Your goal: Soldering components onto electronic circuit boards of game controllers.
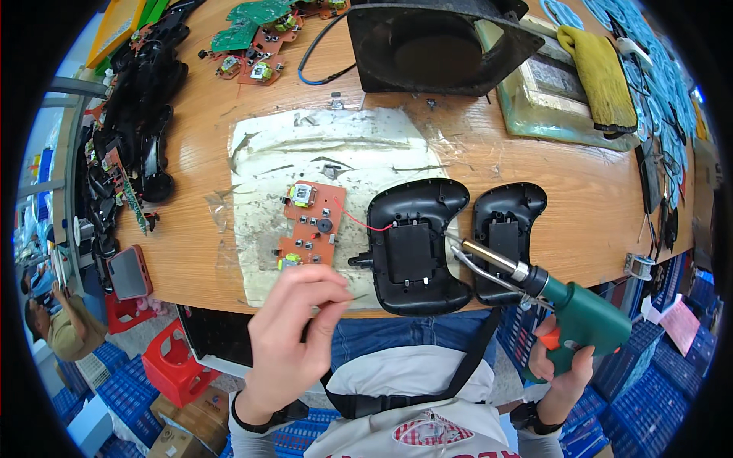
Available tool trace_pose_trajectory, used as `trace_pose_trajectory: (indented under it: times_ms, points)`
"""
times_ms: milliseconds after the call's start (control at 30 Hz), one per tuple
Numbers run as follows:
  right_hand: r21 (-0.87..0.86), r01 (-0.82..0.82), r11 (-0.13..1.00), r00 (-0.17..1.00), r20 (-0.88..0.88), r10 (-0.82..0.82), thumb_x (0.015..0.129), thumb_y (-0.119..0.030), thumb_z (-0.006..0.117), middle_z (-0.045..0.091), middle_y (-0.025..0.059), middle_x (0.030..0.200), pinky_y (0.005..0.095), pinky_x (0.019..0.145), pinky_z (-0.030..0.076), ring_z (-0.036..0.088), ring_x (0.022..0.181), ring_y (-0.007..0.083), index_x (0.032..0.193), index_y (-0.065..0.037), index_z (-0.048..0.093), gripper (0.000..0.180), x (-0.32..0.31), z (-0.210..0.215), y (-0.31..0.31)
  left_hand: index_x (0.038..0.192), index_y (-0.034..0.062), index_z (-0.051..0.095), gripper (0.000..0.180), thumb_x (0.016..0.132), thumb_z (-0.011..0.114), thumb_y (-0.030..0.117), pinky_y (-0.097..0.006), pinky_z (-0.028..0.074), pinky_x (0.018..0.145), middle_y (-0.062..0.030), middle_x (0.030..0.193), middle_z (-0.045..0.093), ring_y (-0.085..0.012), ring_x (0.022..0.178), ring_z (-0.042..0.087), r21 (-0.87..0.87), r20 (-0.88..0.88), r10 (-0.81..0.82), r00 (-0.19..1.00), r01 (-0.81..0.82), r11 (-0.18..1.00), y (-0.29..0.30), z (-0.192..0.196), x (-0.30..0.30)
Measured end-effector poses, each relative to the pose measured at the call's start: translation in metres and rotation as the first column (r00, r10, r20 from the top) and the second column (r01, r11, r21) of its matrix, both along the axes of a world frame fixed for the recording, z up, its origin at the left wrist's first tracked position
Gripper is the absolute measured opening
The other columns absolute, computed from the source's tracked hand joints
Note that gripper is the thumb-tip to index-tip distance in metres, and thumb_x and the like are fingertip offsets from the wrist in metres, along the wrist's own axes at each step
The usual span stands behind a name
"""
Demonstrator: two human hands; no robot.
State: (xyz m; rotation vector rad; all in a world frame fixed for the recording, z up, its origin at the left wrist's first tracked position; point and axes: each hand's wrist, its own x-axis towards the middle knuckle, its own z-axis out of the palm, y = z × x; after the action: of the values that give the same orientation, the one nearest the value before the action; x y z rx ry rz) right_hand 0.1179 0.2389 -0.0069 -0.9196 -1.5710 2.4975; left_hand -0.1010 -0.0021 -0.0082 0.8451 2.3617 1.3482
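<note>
My right hand (563, 359) is wrapped round a green soldering gun (588, 320) with an orange trigger. Its metal tip points left, over the gap between two black game controller shells (376, 275). The fingers of my left hand (298, 332) are pinched together on a thin dark strand (359, 297), perhaps a wire, at the mat's front edge. Just beyond that hand lies an orange circuit board (311, 221) with several small switches and two thumbstick bases. A thin red wire (357, 220) runs from the board to the battery box in the left shell. The other shell (519, 202) lies farther right.
A stained pale sheet (263, 168) covers mid-table. Behind stands a black fan housing (366, 46); a yellow cloth (595, 76) lies at back right. Black shells (145, 99) pile at left, near a phone (130, 272). A solder spool (638, 266) sits right. Red stool (169, 366) below.
</note>
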Motion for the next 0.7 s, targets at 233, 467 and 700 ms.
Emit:
trace_pose_trajectory:
  times_ms: [233, 467, 700]
  points:
    - [0.416, -0.212, 0.884, 0.96, 0.26, 0.109, 0.072, -0.064, 0.063, 0.054, -0.0015, 0.054, 0.0199, 0.038, 0.027, 0.041, 0.04, 0.0044, 0.092, 0.006, 0.057, 0.073, 0.026, 0.022, 0.001, 0.084, -0.0022, 0.058, 0.017, 0.07, 0.067, -0.006, -0.033, 0.045, 0.064, -0.0102, 0.088, 0.052, -0.0258, 0.077, 0.055, -0.032, -0.116, -0.207, 0.972, 0.204, 0.978, 0.029, -0.013, 0.001]
    - [0.533, -0.219, 0.817, 0.96, 0.267, 0.084, 0.068, -0.068, 0.063, 0.054, -0.0038, 0.052, 0.0172, 0.041, 0.031, 0.048, 0.042, 0.005, 0.085, 0.004, 0.062, 0.075, 0.009, 0.028, -0.002, 0.084, -0.0022, 0.058, 0.02, 0.068, 0.068, -0.005, -0.033, 0.045, 0.064, -0.0096, 0.089, 0.052, -0.0245, 0.077, 0.055, -0.019, -0.149, -0.257, 0.955, 0.257, 0.966, 0.033, -0.021, 0.003]
    - [0.639, -0.251, 0.727, 0.945, 0.323, 0.043, 0.065, -0.071, 0.062, 0.061, 0.0009, 0.062, 0.0205, 0.044, 0.037, 0.053, 0.045, 0.0088, 0.08, 0.0, 0.066, 0.073, 0.007, 0.036, 0.0, 0.082, -0.001, 0.06, 0.019, 0.067, 0.069, -0.007, -0.031, 0.047, 0.062, -0.0101, 0.085, 0.057, -0.0244, 0.071, 0.058, -0.066, -0.093, -0.114, 0.989, 0.109, 0.992, 0.021, 0.006, -0.008]
